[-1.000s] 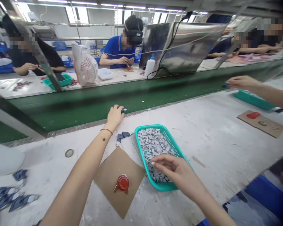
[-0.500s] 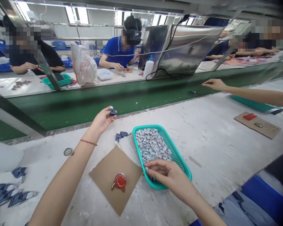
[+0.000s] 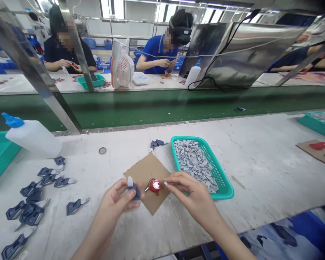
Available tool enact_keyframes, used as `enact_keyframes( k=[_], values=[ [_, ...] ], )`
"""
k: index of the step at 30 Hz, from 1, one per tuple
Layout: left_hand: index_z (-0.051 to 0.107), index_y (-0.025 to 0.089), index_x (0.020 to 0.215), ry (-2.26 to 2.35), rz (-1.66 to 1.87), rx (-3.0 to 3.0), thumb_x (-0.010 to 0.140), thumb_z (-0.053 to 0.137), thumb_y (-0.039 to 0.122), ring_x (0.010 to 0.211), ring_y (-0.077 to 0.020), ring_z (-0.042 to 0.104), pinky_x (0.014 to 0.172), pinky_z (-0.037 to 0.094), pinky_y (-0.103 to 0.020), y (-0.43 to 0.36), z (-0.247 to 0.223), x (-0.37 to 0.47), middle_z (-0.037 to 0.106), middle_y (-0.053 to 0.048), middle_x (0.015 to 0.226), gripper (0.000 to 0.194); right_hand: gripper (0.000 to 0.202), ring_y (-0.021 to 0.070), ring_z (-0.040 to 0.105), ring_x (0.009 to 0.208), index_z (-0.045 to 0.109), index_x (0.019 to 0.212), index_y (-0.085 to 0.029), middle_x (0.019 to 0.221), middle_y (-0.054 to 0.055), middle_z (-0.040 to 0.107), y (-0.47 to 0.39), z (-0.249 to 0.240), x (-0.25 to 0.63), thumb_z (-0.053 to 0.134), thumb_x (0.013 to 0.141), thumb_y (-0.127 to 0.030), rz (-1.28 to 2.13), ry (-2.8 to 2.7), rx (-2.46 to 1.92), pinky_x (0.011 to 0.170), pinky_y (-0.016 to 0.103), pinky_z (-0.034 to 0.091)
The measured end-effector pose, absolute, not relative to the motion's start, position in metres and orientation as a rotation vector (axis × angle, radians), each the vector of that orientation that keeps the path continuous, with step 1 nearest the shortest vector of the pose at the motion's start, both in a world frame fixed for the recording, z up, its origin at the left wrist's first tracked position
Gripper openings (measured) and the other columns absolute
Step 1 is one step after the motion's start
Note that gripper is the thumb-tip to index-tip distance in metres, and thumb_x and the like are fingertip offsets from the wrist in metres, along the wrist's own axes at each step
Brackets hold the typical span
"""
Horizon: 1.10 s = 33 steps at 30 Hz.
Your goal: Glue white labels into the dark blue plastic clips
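My left hand [image 3: 121, 196] pinches a dark blue piece with a pale grey tab [image 3: 133, 187] just left of a brown cardboard square [image 3: 153, 206]. On the cardboard sits a small round container of glossy red stuff [image 3: 154, 185], with a thin stick at its left side. My right hand [image 3: 188, 189] holds a tiny pale piece [image 3: 166, 183] between thumb and fingertips, right of the red container. Behind it stands a green basket [image 3: 224, 180] filled with small grey pieces [image 3: 193, 160]. Two or so dark blue pieces [image 3: 157, 143] lie beyond the cardboard.
Several dark blue pieces [image 3: 32, 213] lie at the left, near a white bottle with a blue cap [image 3: 34, 137] and a green tray [image 3: 0, 155]. A metal cap [image 3: 102, 150] lies behind. People work across the green belt [image 3: 141, 108]. Another basket [image 3: 319, 124] stands right.
The view has swung left and down. My left hand has come back from the belt's edge to the cardboard with the dark blue piece. My right hand has left the basket with a small pale piece.
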<state>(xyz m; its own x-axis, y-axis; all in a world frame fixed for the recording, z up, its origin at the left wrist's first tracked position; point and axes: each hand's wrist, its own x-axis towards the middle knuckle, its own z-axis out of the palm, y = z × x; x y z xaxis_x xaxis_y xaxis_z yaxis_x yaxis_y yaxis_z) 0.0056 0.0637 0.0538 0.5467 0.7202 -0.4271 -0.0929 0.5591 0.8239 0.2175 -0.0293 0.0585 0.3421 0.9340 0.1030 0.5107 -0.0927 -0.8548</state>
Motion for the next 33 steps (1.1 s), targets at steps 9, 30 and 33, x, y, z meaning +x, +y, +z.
enact_keyframes(
  k=[9, 30, 33],
  values=[
    [0.069, 0.020, 0.087, 0.873, 0.597, 0.753, 0.070, 0.082, 0.046, 0.081, -0.0177, 0.072, 0.068, 0.054, -0.022, 0.018, 0.018, -0.012, 0.070, -0.002, 0.092, 0.034, 0.019, 0.0171, 0.067, 0.077, 0.076, 0.087, -0.023, 0.087, 0.003, 0.070, -0.003, 0.067, 0.207, 0.062, 0.088, -0.011, 0.643, -1.600, -1.924, 0.068, 0.026, 0.050],
    [0.069, 0.022, 0.090, 0.723, 0.646, 0.714, 0.077, 0.079, 0.038, 0.079, -0.0137, 0.065, 0.072, 0.051, -0.023, 0.016, 0.012, -0.005, 0.071, -0.003, 0.094, 0.023, 0.020, 0.0229, 0.068, 0.083, 0.077, 0.090, -0.021, 0.090, 0.008, 0.072, -0.005, 0.070, 0.212, 0.062, 0.088, -0.034, 0.742, -1.459, -1.967, 0.068, 0.033, 0.054],
    [0.068, 0.022, 0.089, 0.716, 0.655, 0.719, 0.077, 0.079, 0.036, 0.080, -0.0132, 0.066, 0.074, 0.051, -0.022, 0.016, 0.012, -0.002, 0.070, -0.002, 0.093, 0.021, 0.021, 0.0231, 0.068, 0.084, 0.077, 0.090, -0.021, 0.091, 0.008, 0.073, -0.006, 0.067, 0.210, 0.061, 0.088, -0.035, 0.730, -1.473, -1.971, 0.069, 0.033, 0.054]
  ],
)
